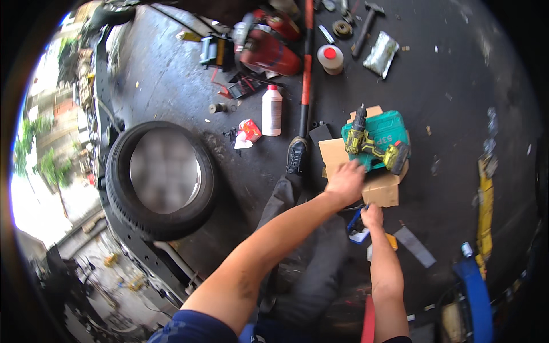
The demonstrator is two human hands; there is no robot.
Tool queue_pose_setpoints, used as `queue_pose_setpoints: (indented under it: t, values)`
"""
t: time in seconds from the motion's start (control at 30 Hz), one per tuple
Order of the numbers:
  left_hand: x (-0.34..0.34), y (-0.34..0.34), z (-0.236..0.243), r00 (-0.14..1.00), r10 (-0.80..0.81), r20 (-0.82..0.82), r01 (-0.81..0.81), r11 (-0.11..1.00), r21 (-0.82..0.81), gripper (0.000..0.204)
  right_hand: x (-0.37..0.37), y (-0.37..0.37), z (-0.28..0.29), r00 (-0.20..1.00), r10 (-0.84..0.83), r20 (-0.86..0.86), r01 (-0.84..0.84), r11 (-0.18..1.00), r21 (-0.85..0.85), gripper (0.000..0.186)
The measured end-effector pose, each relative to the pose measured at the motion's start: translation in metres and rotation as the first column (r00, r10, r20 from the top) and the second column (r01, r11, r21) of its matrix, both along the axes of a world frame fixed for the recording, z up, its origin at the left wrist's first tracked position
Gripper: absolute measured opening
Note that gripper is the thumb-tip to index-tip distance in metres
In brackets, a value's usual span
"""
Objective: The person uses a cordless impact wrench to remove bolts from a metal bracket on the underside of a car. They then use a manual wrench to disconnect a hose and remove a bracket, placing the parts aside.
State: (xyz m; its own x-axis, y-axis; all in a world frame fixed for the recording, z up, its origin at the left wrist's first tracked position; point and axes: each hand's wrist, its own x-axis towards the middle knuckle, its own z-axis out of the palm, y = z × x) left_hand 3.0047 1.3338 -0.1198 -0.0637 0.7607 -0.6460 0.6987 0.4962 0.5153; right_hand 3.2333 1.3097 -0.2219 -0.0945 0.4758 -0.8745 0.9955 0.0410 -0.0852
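My left hand [346, 182] lies at the near-left edge of an open cardboard box [382, 193], its fingers blurred and partly hidden against the box and a teal plastic case [390, 127]. On that case rests a yellow-green and black cordless drill [366, 140] with a bit in its chuck. My right hand [373, 216] is closed just below the box, beside a blue and white item [357, 228]. What its fingers hold, I cannot make out. A flat grey metal strip [415, 247] lies on the floor to its right.
A car tyre [117, 188] stands at the left. Farther off are a white bottle with a red cap [272, 111], a white jug [330, 60], a red cylinder [270, 54], a hammer [367, 30] and a red-black bar [306, 74]. A yellow strip [485, 211] lies right.
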Motion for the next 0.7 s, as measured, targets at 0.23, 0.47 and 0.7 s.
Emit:
queue_pose_setpoints:
  t: [0.23,0.47,0.7]
  values:
    - [-0.147,-0.199,0.143,0.705,0.707,-0.054,-0.7,0.683,-0.21,0.039,0.049,-0.017,0.224,0.981,0.193,-0.017,-0.192,0.958,-0.213,0.052]
    - [-0.271,-0.377,0.192,0.534,0.818,-0.215,-0.84,0.485,-0.244,0.04,0.009,-0.043,0.308,0.993,-0.052,0.102,0.051,0.999,0.011,0.046]
    - [-0.406,-0.436,0.233,0.442,0.893,-0.088,-0.887,0.42,-0.19,0.043,-0.196,-0.076,0.242,0.894,-0.331,-0.301,0.37,0.926,0.081,0.04]
